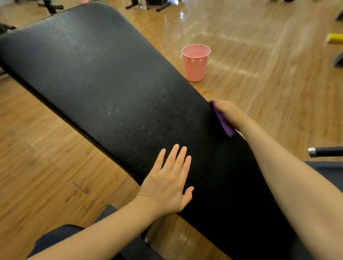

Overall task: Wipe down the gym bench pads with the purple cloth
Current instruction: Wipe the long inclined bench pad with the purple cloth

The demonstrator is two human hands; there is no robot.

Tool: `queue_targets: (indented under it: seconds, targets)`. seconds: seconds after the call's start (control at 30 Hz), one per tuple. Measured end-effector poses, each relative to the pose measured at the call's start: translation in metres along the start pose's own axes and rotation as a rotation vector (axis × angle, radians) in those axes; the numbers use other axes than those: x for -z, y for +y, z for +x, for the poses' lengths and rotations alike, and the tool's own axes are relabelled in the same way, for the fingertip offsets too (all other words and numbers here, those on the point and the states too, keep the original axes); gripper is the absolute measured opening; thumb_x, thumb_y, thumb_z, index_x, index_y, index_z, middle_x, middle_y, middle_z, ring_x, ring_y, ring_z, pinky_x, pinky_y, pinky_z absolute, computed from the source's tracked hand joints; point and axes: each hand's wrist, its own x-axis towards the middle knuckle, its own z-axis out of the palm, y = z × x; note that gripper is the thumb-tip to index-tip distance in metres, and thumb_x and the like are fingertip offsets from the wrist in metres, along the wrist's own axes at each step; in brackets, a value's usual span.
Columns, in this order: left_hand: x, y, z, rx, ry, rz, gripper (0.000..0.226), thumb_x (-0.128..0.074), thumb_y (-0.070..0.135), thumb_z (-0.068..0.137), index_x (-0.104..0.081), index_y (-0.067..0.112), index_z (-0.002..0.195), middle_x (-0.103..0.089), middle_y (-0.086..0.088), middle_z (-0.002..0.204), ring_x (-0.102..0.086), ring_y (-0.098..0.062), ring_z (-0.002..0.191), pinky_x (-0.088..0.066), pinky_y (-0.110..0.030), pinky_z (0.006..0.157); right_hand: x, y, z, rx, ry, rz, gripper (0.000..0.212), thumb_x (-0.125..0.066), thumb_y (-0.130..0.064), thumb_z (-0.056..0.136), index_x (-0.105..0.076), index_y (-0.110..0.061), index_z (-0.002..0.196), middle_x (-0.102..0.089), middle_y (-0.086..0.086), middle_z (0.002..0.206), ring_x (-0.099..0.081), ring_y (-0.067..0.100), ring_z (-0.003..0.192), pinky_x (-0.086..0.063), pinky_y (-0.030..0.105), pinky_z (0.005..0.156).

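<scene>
A long black textured bench pad (101, 81) runs diagonally from the upper left to the lower right. My left hand (168, 182) lies flat on its near edge, fingers straight and spread. At the pad's far right edge my right hand (229, 112) grips the purple cloth (224, 123) and holds it against the pad's side. Only a strip of the cloth shows under the hand.
A pink bucket (195, 63) stands on the wooden floor just beyond the pad. A yellow object (339, 38) lies on the floor at the right. A black bar with a metal tip (330, 152) juts in from the right. Gym machines stand at the back.
</scene>
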Motion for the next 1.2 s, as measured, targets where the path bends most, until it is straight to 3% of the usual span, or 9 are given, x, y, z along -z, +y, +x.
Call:
queue_targets:
  seconds: [0.2, 0.33, 0.43, 0.6, 0.7, 0.8, 0.93, 1.03, 1.2]
  targets:
    - [0.001, 0.000, 0.000, 0.005, 0.010, -0.002, 0.072, -0.038, 0.048, 0.077, -0.057, 0.003, 0.129, -0.048, -0.021, 0.140, -0.042, -0.037, 0.132, -0.025, -0.052, 0.106, -0.009, 0.008, 0.002, 0.043, 0.056, -0.053, 0.038, -0.035, -0.024, 0.101, -0.058, 0.004, 0.089, -0.053, 0.011, 0.084, -0.047, 0.018, 0.082, -0.033, 0.027, 0.072]
    - [0.000, 0.000, 0.000, 0.010, 0.022, -0.020, 0.071, -0.038, 0.048, 0.076, -0.058, 0.004, 0.128, -0.049, -0.020, 0.139, -0.043, -0.036, 0.132, -0.024, -0.051, 0.107, 0.006, 0.050, -0.024, -0.038, 0.065, 0.012, 0.041, -0.039, -0.029, 0.099, -0.053, 0.009, 0.096, -0.059, 0.019, 0.068, -0.058, 0.021, 0.061, -0.042, 0.016, 0.049]
    - [-0.001, 0.000, 0.000, 0.008, 0.044, -0.022, 0.070, -0.038, 0.048, 0.077, -0.058, 0.003, 0.128, -0.049, -0.021, 0.139, -0.043, -0.036, 0.132, -0.025, -0.051, 0.107, 0.012, 0.071, -0.030, -0.088, 0.092, -0.041, 0.041, -0.045, -0.034, 0.094, -0.051, 0.007, 0.094, -0.053, -0.002, 0.050, -0.053, 0.006, 0.039, -0.040, 0.015, 0.041]
    - [-0.002, -0.001, 0.000, -0.002, 0.050, -0.017, 0.070, -0.036, 0.047, 0.078, -0.058, 0.003, 0.128, -0.049, -0.021, 0.139, -0.043, -0.037, 0.132, -0.022, -0.051, 0.109, 0.000, 0.029, -0.027, 0.001, 0.133, -0.178, 0.021, -0.044, -0.017, 0.097, -0.053, -0.005, 0.083, -0.048, 0.004, 0.066, -0.049, 0.017, 0.060, -0.037, 0.025, 0.053]
    - [-0.002, 0.000, 0.000, -0.005, 0.043, -0.031, 0.071, -0.035, 0.047, 0.078, -0.058, 0.003, 0.127, -0.049, -0.022, 0.138, -0.043, -0.037, 0.131, -0.022, -0.051, 0.108, -0.022, -0.020, -0.011, 0.137, 0.153, -0.182, 0.021, -0.046, -0.014, 0.096, -0.051, -0.013, 0.075, -0.048, -0.003, 0.069, -0.043, 0.007, 0.064, -0.035, 0.019, 0.058]
    - [0.000, -0.001, -0.001, -0.010, 0.040, -0.035, 0.072, -0.033, 0.048, 0.078, -0.059, 0.003, 0.127, -0.050, -0.022, 0.137, -0.044, -0.037, 0.130, -0.022, -0.051, 0.108, -0.043, -0.050, 0.011, 0.198, 0.218, -0.155, 0.021, -0.048, -0.011, 0.093, -0.056, 0.008, 0.090, -0.051, 0.013, 0.078, -0.042, 0.012, 0.077, -0.033, 0.028, 0.069]
    - [-0.003, -0.002, -0.001, -0.015, 0.034, -0.052, 0.072, -0.032, 0.048, 0.078, -0.058, 0.003, 0.127, -0.050, -0.022, 0.137, -0.044, -0.037, 0.131, -0.023, -0.051, 0.108, -0.039, -0.034, 0.003, 0.156, 0.260, -0.119, 0.022, -0.046, -0.011, 0.095, -0.061, -0.004, 0.111, -0.061, 0.008, 0.100, -0.049, 0.013, 0.094, -0.037, 0.021, 0.076]
    - [-0.004, -0.002, 0.000, -0.015, 0.032, -0.067, 0.072, -0.032, 0.048, 0.077, -0.059, 0.003, 0.126, -0.051, -0.021, 0.136, -0.044, -0.037, 0.130, -0.023, -0.051, 0.108, -0.030, -0.014, -0.010, 0.104, 0.254, -0.112, 0.019, -0.044, -0.011, 0.096, -0.060, -0.008, 0.106, -0.057, 0.002, 0.090, -0.049, 0.014, 0.090, -0.036, 0.011, 0.061]
    - [-0.004, -0.003, -0.001, -0.026, 0.017, -0.073, 0.073, -0.031, 0.049, 0.078, -0.059, 0.003, 0.126, -0.051, -0.021, 0.137, -0.043, -0.037, 0.131, -0.020, -0.051, 0.109, -0.030, -0.009, -0.015, 0.068, 0.259, -0.132, 0.022, -0.044, -0.013, 0.097, -0.060, -0.007, 0.111, -0.057, 0.003, 0.097, -0.050, 0.014, 0.093, -0.033, 0.019, 0.069]
